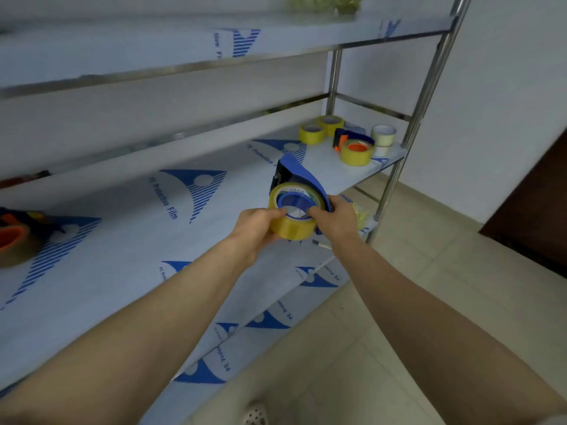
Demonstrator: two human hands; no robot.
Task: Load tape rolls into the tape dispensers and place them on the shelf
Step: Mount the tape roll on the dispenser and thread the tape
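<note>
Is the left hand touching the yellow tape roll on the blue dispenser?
Touching. The head view shows the left hand gripping the yellow tape roll, thumb on its rim, no gap.

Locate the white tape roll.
Head view, upper right: the white tape roll stands at the far right end of the shelf, just right of the loaded blue dispenser and beside the steel post.

My right hand (pixel 337 222) is hiding the back end of the blue dispenser (pixel 302 176), and my left hand (pixel 257 228) is covering the near flank of the yellow tape roll (pixel 293 230). A yellowish scrap (pixel 362 213) is peeking out from behind that right hand, unreadable. The left edge is cutting off a blurred orange-cored roll (pixel 12 240), and the top edge is cropping something greenish (pixel 322 1) on the upper shelf (pixel 153 41), too smeared to name.
</note>
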